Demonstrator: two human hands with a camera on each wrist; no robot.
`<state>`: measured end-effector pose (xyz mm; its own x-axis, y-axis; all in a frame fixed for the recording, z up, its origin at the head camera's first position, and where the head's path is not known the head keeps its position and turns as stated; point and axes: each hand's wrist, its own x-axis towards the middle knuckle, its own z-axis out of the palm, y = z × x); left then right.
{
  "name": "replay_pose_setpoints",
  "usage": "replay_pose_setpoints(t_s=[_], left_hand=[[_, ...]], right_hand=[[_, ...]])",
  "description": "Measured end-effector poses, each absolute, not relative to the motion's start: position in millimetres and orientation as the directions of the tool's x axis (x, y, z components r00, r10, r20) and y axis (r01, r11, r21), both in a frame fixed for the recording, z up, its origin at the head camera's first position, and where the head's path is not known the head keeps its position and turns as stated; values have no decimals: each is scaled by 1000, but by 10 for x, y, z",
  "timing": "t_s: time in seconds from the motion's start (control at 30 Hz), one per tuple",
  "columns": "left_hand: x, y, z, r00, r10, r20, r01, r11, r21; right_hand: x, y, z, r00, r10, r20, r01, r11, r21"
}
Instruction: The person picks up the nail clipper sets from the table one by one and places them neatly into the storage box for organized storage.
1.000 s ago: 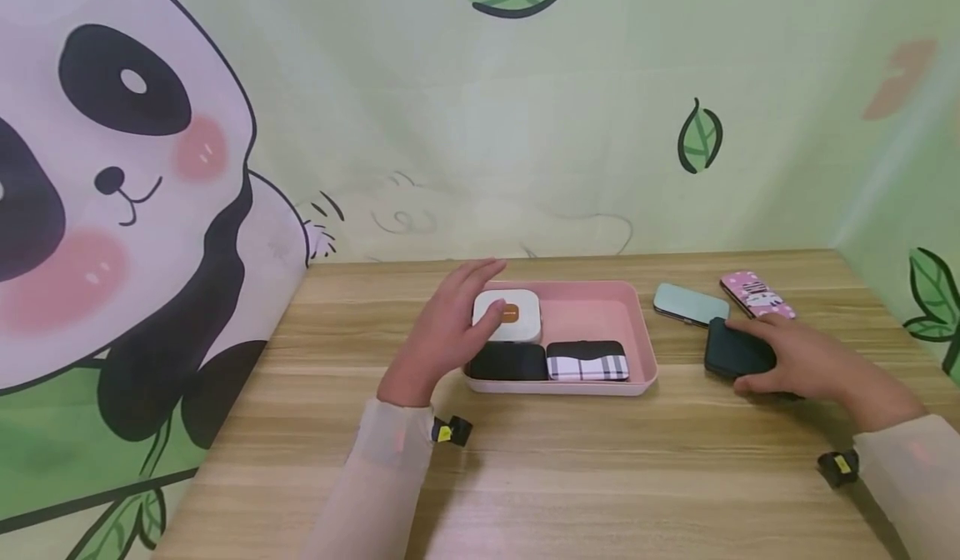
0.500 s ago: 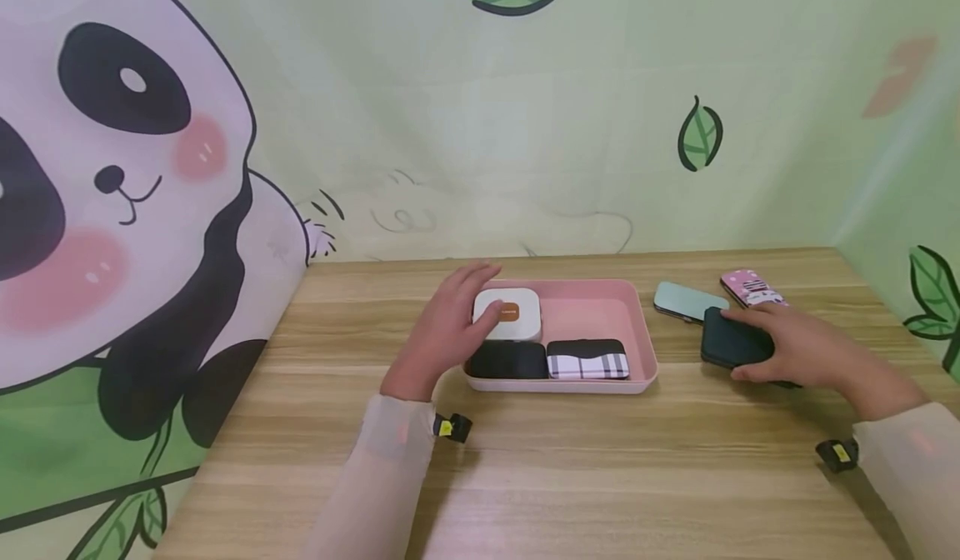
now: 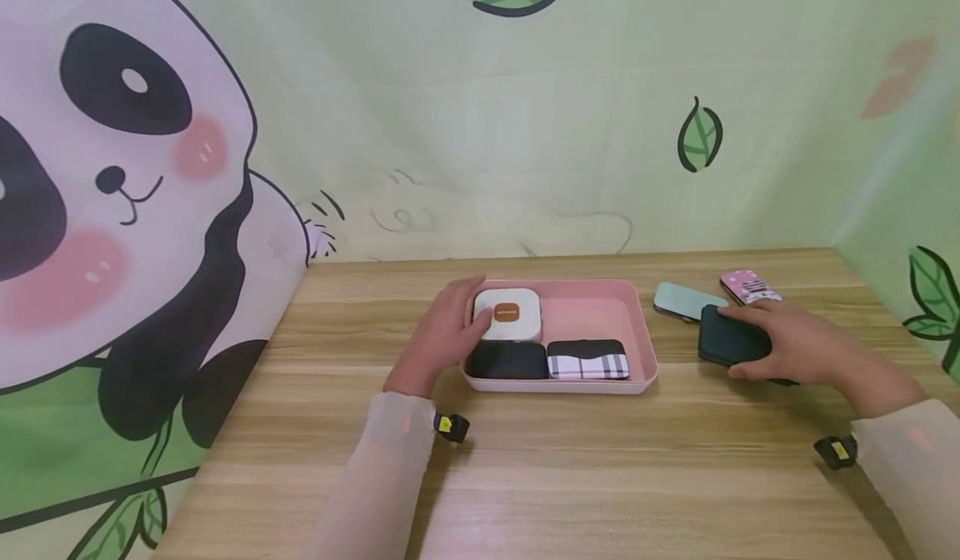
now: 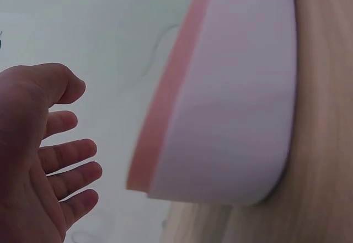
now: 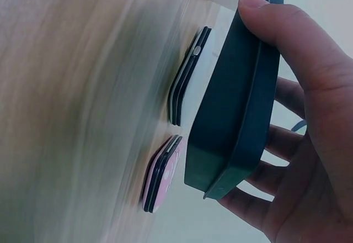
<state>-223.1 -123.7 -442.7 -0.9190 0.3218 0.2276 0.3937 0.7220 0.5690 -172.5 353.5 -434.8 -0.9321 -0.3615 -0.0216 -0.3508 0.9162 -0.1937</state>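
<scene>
My right hand (image 3: pixel 802 339) holds a dark green lidded box (image 5: pixel 234 99) at the right of the table, thumb on one side and fingers on the other. In the right wrist view the box is tilted and off the tabletop. My left hand (image 3: pixel 442 327) is at the left end of a pink tray (image 3: pixel 596 302), its fingers loose and holding nothing. Whether it touches the tray's rim, I cannot tell. Inside the tray lie a white box (image 3: pixel 525 303) with an orange-brown label, a black case (image 3: pixel 508 362) and a black-and-plaid case (image 3: pixel 588 362).
Just beyond the right hand, a pale mint tin case (image 3: pixel 686 300) and a pink patterned tin case (image 3: pixel 746 285) lie on the wooden table (image 3: pixel 600 477). A printed panda backdrop (image 3: pixel 450 127) rises behind the table and along its left side.
My left hand has lowered slightly, its fingers coming down by the tray's left end. The right hand has shifted a little left and away from me with the dark green box.
</scene>
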Motion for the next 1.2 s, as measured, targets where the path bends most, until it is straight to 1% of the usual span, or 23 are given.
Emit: replay_pose_setpoints(t_s=[0.4, 0.67, 0.93, 1.2], left_hand=[[-2313, -1287, -4605, -938, 301, 169, 343, 749, 567], [-2338, -1333, -4727, -954, 295, 51, 279, 816, 506], [-2364, -1312, -4797, -955, 297, -12, 247, 814, 526], [-2351, -1263, -4806, -957, 289, -16, 235, 808, 540]], right_hand=[[-1719, 3501, -4321, -935, -353, -34, -341, 921, -187], [-1723, 3481, -4316, -936, -348, -43, -335, 923, -189], [-1735, 3476, -4328, -935, -351, -53, -334, 921, -199], [-1732, 3434, -4274, -933, -358, -42, -346, 921, -178]])
